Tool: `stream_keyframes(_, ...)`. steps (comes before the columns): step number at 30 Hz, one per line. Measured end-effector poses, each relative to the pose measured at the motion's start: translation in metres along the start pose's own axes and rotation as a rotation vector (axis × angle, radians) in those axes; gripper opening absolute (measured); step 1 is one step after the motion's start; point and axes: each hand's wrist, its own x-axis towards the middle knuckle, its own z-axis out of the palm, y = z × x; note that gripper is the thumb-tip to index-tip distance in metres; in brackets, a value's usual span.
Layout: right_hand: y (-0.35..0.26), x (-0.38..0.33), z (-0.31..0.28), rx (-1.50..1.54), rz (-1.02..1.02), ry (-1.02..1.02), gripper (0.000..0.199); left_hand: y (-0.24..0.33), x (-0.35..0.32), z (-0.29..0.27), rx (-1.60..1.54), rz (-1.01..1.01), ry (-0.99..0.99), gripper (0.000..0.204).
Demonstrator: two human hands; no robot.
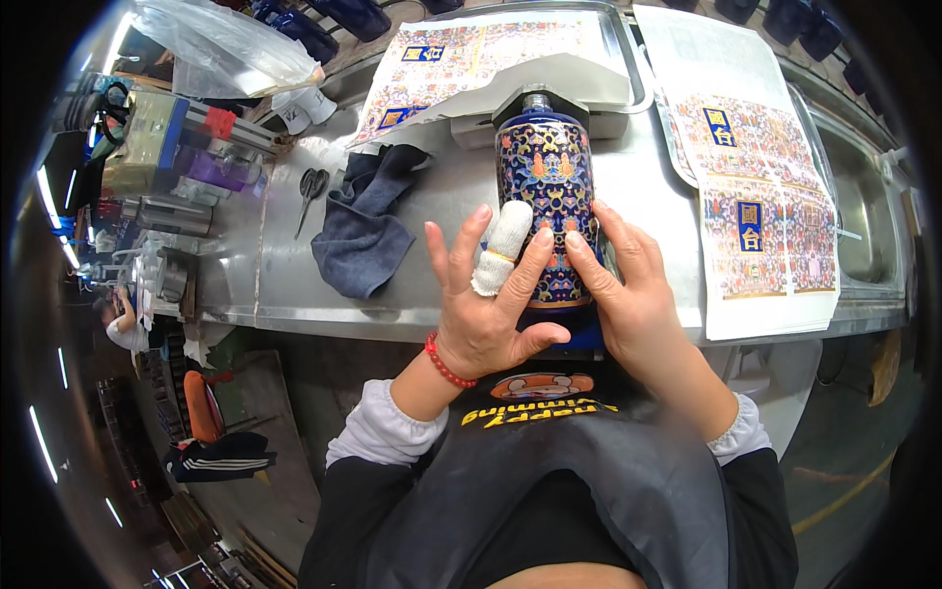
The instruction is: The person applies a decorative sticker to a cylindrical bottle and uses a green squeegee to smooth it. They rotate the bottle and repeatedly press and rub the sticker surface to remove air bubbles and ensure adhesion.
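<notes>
A dark blue bottle (546, 182) with a colourful floral pattern lies on the metal worktop, its neck away from me and resting in a holder (525, 95). My left hand (491, 304) has its fingers spread, the index tip on the bottle's front. White cloth (508, 236) wraps one left finger, tied with a yellow band; a red bead bracelet (446, 363) circles that wrist. Against the bottle's right side rests my right hand (638, 290), thumb on the patterned front and fingers along the side. The bottle's base end is partly hidden by my hands.
A dark grey cloth (365, 226) and black scissors (312, 191) lie left. Printed patterned sheets (765, 236) cover a tray at right, beside a sink (863, 216). More sheets (491, 44) lie on a far tray. Several blue bottles (348, 15) stand beyond. Another person (123, 319) is far left.
</notes>
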Motion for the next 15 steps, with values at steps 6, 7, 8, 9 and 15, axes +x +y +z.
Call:
stream_keyframes(6, 0.003, 0.002, -0.001, 0.007, -0.014, -0.002, 0.060, -0.002, 0.002, -0.001, -0.028, -0.002, 0.008, 0.086)
stream_keyframes(7, 0.004, 0.003, -0.001, 0.027, 0.009, -0.001, 0.060, -0.002, 0.003, -0.001, -0.075, -0.043, 0.022, 0.087)
stream_keyframes(8, 0.004, 0.003, -0.001, 0.047, 0.033, 0.000, 0.060, -0.003, 0.004, -0.001, -0.124, -0.085, 0.035, 0.087)
stream_keyframes(9, 0.005, 0.003, -0.001, 0.067, 0.060, 0.007, 0.059, -0.003, 0.005, -0.001, -0.102, -0.074, 0.029, 0.087)
stream_keyframes(15, 0.007, 0.005, 0.001, 0.050, 0.046, -0.012, 0.060, -0.003, 0.010, 0.000, -0.001, -0.024, 0.000, 0.089)
